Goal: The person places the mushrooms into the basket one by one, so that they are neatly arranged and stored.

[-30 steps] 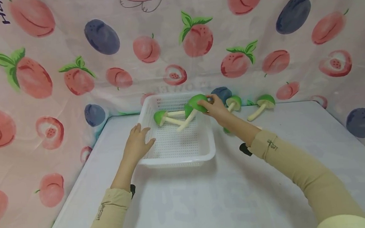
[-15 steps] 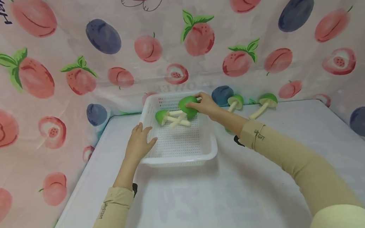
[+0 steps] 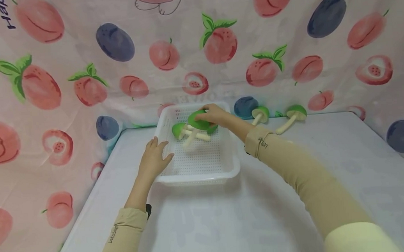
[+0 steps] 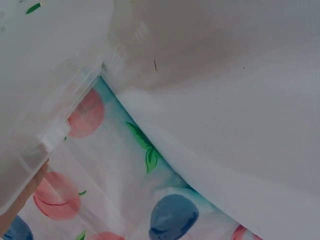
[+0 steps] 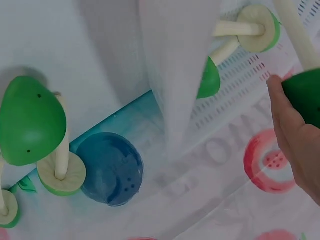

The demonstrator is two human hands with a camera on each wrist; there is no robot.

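In the head view, my right hand (image 3: 217, 115) pinches a toy mushroom by its green cap (image 3: 198, 120) over the back of a white plastic basket (image 3: 198, 176). The mushroom's pale stem points down toward the front left. Beneath it lie a mushroom (image 3: 178, 130) with its cap to the left and another whose green cap (image 3: 212, 129) shows partly behind my hand. At the basket's left rim rests my left hand (image 3: 151, 158), fingers extended and thumb spread over the inside. The right wrist view shows my fingers (image 5: 287, 120) against the held cap.
To the right of the basket, mushrooms lie on the white table (image 3: 281, 198), one close to it (image 3: 260, 114) and one farther right (image 3: 296, 113). A large green cap (image 5: 32, 120) shows there in the right wrist view. A fruit-print cloth (image 3: 189, 45) hangs behind.
My right hand has carried the mushroom leftward, from the basket's right rim to over its back middle. The left hand has stayed at the left rim.
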